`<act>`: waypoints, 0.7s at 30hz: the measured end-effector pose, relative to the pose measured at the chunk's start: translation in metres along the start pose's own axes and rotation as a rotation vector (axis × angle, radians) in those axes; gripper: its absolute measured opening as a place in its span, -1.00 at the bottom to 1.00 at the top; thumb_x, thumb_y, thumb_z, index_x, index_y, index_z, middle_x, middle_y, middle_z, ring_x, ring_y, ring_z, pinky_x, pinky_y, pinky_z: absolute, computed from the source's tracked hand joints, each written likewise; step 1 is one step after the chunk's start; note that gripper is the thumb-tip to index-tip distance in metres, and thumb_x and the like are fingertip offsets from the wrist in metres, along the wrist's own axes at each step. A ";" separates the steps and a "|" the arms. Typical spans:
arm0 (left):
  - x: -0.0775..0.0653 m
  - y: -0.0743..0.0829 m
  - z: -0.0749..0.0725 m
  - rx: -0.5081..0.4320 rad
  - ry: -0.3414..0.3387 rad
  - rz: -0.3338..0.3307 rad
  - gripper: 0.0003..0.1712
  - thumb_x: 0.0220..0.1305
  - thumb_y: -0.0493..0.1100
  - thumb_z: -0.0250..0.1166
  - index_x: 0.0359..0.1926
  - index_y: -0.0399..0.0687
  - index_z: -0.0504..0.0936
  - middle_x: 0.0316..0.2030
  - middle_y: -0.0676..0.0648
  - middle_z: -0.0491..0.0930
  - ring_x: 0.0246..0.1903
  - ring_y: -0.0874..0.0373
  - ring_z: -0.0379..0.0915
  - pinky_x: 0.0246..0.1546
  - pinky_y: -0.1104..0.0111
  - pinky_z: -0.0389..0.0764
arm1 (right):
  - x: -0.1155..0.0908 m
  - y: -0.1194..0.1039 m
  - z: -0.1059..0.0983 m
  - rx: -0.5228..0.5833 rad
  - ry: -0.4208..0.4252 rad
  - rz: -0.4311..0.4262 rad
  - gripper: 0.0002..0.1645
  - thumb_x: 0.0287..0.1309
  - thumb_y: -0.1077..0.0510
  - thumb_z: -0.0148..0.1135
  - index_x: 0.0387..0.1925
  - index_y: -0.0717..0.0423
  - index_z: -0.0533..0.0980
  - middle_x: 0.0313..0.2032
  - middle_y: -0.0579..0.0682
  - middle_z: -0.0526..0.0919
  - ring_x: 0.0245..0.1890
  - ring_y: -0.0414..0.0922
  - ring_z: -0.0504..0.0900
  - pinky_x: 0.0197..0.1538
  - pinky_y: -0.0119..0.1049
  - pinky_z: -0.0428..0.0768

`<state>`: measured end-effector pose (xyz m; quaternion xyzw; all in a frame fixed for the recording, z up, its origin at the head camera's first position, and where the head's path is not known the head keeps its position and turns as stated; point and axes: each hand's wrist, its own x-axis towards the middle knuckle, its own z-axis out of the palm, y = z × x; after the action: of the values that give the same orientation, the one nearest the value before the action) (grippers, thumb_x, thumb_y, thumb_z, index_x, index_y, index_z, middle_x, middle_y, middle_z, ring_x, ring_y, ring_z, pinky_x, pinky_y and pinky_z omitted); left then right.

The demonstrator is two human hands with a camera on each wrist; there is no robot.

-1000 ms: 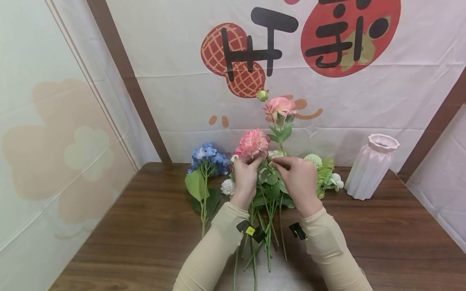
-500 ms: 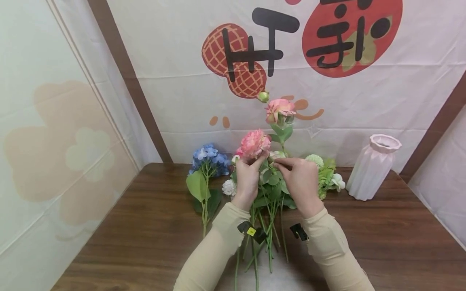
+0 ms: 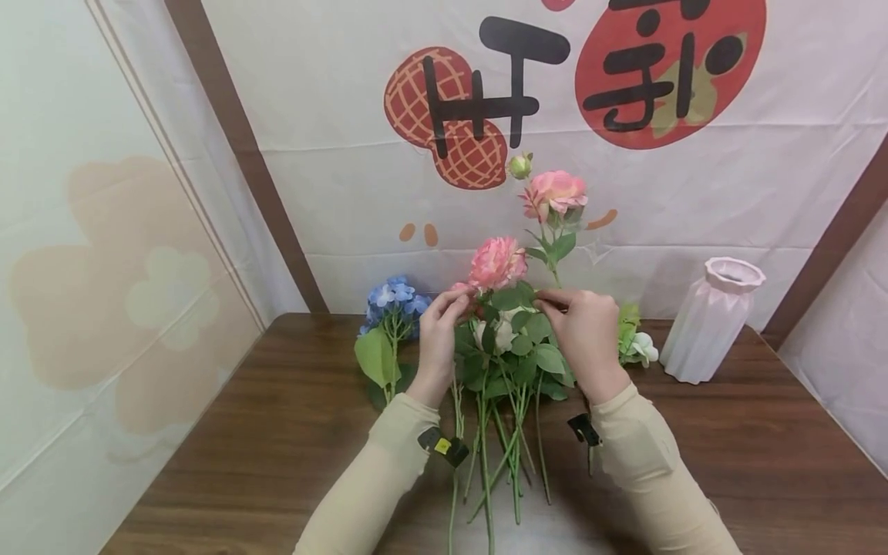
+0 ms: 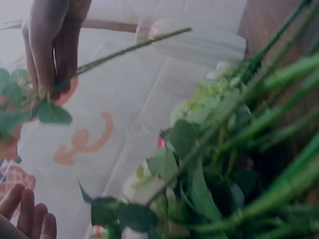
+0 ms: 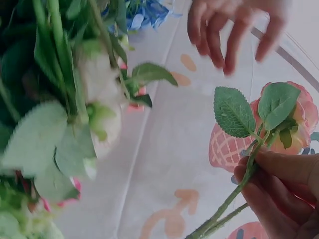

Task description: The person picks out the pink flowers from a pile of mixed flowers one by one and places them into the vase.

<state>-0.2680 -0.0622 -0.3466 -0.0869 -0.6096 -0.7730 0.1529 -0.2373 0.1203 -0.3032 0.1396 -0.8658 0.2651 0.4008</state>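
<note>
Right hand (image 3: pixel 586 331) pinches the pink flower's (image 5: pixel 305 107) stem (image 5: pixel 225 205); left hand (image 3: pixel 437 343) just beside, fingers loosely apart. Leafy bunch (image 3: pixel 548 359) on table (image 3: pixel 277 432).

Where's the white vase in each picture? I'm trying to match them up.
Head: the vase is on the right, just below mid-height.
Left wrist: the vase is near the top, crossed by the stem in the right hand.
Right wrist: not in it.
Shared landmark: red peanut print (upper middle; lower left; centre right, in that order).
</note>
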 end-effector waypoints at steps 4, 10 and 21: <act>0.001 -0.005 -0.014 0.083 0.015 -0.003 -0.68 0.36 -0.15 0.13 -0.10 -0.38 0.59 -0.08 -0.33 0.57 -0.20 0.22 0.52 -0.04 0.26 0.50 | 0.011 0.008 -0.006 -0.005 -0.001 -0.024 -0.88 -0.02 0.15 0.42 -0.39 0.10 0.74 -0.52 0.06 0.74 -0.65 -0.09 0.66 -0.53 -0.18 0.55; 0.000 -0.010 -0.031 0.186 0.048 -0.011 -0.71 0.33 -0.17 0.16 -0.14 -0.35 0.61 -0.11 -0.26 0.61 -0.14 0.13 0.50 0.03 0.19 0.48 | 0.026 0.021 -0.018 -0.006 -0.014 -0.030 -0.87 0.02 0.17 0.39 -0.39 0.16 0.73 -0.45 0.12 0.74 -0.57 -0.02 0.70 -0.45 -0.13 0.61; -0.003 -0.011 -0.057 0.286 0.075 0.002 -0.71 0.34 -0.16 0.16 -0.11 -0.32 0.62 -0.09 -0.24 0.62 -0.10 0.16 0.50 -0.05 0.39 0.47 | 0.056 0.041 -0.040 -0.065 -0.015 -0.022 -0.86 0.02 0.19 0.39 -0.37 0.19 0.71 -0.39 0.16 0.73 -0.44 0.12 0.71 -0.28 -0.05 0.57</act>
<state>-0.2664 -0.1143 -0.3714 -0.0358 -0.7071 -0.6809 0.1873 -0.2667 0.1748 -0.2529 0.1382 -0.8754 0.2313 0.4014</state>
